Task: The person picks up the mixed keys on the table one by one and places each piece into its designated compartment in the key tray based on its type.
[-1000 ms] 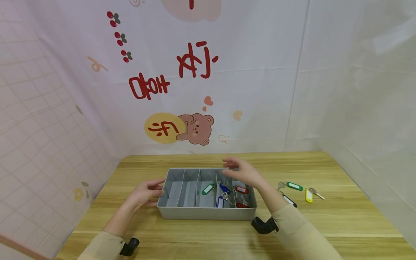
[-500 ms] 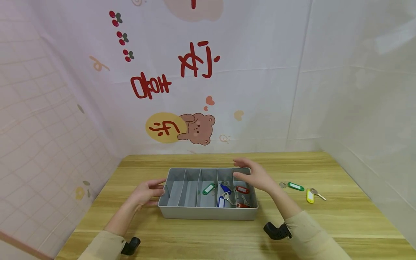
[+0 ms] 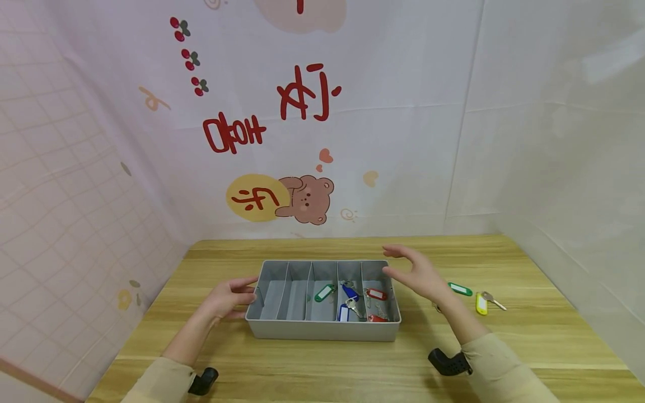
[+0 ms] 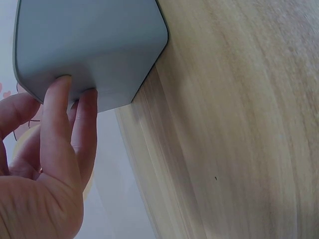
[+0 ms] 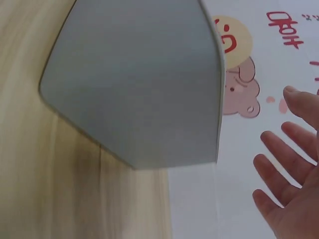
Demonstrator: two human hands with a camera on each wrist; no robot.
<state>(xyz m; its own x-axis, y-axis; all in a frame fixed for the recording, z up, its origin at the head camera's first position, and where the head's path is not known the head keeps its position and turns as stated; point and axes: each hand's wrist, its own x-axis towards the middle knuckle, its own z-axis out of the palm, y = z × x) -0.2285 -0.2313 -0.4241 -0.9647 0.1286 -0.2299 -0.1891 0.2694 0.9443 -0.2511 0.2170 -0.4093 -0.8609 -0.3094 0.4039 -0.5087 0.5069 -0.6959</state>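
Note:
A grey divided box stands on the table. My left hand is at its left end; in the left wrist view its fingertips touch the outer end wall. My right hand, fingers spread and holding nothing, hovers just past the box's right end. In the middle compartment lies a green key tag. The one right of it has a blue key tag and another blue tag with keys. In the rightmost compartment are a red key tag and a second red tag.
On the wooden table, right of the box, lie a green key tag and a yellow key tag with a key. My right forearm covers part of this area. A printed white curtain hangs behind.
My right hand has moved right, from over the right-hand compartments to beyond the box's end. The forearm now covers the black tag seen earlier. My left hand stays at the box.

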